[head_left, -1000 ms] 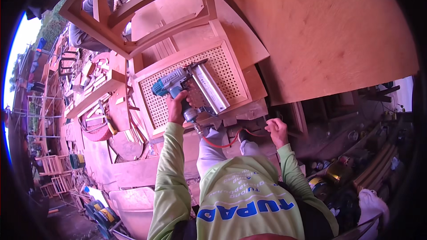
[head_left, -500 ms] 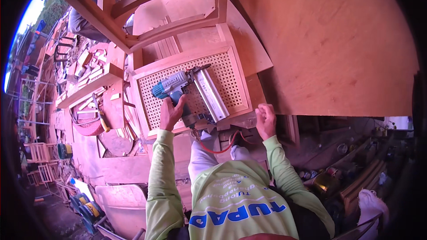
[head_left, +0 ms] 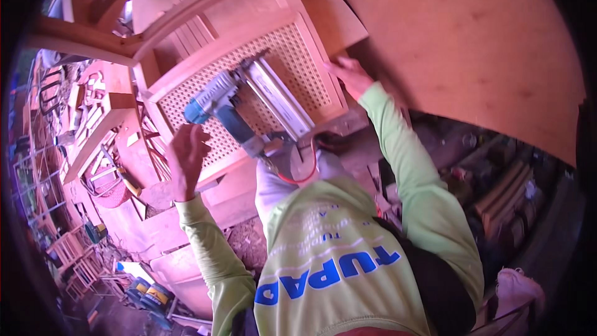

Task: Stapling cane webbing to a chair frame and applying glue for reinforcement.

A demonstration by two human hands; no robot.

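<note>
Already has nail gun [head_left: 219, 98] on framed cane panel [head_left: 297, 62]; spreads empty left hand [head_left: 188, 154] near left edge, with right hand [head_left: 353, 77] opposite, grip unclear.

Pink Haze Inside a Black Rim

A pink-magenta cast tints the whole view, warming to orange across the large wooden sheet [head_left: 472, 43]. Light is moderate over the cane panel [head_left: 298, 62], while the clutter [head_left: 497, 193] at lower right sinks into deep shadow. A pale sheen runs along the silver magazine [head_left: 280, 96] of the nail gun [head_left: 219, 92]. The left hand [head_left: 188, 154] looks slightly soft. Fisheye distortion curves straight edges, and dark vignetting swallows all 4 corners.
</note>
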